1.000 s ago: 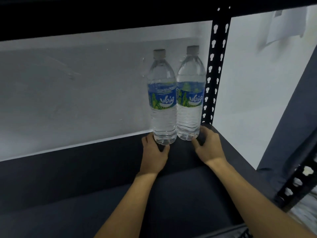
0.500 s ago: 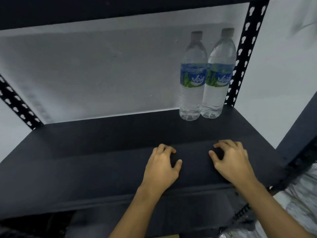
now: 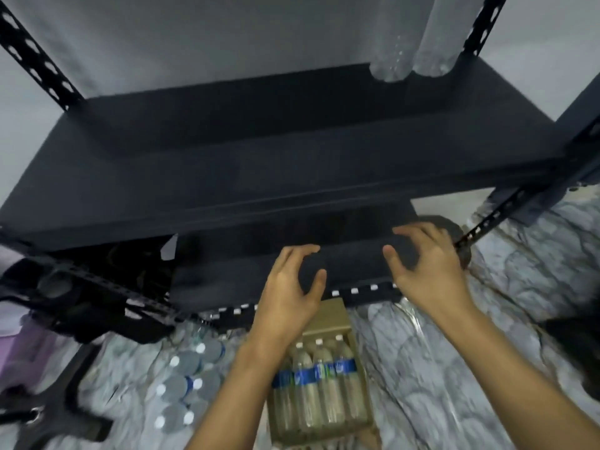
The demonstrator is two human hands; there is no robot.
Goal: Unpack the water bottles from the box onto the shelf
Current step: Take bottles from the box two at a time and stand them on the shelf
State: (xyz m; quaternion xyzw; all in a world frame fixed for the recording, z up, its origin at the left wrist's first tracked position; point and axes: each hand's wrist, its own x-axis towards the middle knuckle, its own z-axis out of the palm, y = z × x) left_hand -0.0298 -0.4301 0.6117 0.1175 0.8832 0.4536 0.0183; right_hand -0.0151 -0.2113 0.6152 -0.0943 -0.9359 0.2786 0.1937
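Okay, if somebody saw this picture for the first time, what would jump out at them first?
Two empty hands, the left hand and the right hand, held out with loosely curled fingers in front of the dark shelf. Beneath them, on the floor, an open cardboard box holds water bottles lying in a row. Two more bottles stand side by side at the shelf's back right corner.

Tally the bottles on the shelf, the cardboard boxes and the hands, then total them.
Bottles on the shelf: 2
Cardboard boxes: 1
Hands: 2, left hand and right hand
Total: 5
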